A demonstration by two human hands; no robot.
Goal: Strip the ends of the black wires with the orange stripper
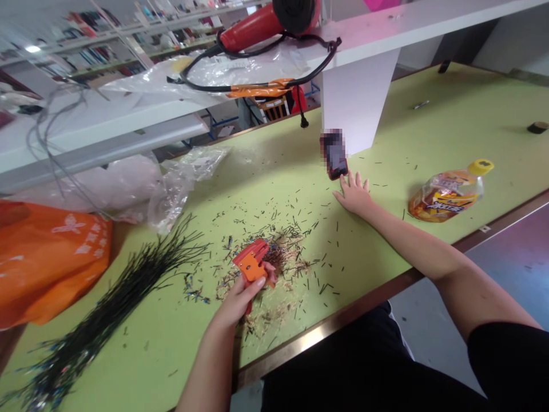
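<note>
My left hand [240, 297] is closed around an orange and red wire stripper [252, 260], held over a pile of short black wire offcuts [283, 249] on the green table. My right hand [357, 195] lies with fingers spread at the lower end of a phone [335, 154]; the fingertips are at its edge, and whether they press on it I cannot tell. The phone leans against a white upright, its screen partly blurred. Left of the wire stripper lies a long bundle of thin black wires [124, 297], with bluish ends towards the near left.
An orange bag [51, 257] and clear plastic bags [171, 183] lie at the left. A drink bottle with a yellow cap [448, 191] stands at the right. Overhead, a white shelf [364, 40] carries a red heat gun [253, 27] with its cable hanging down. Black tape [537, 127] sits far right.
</note>
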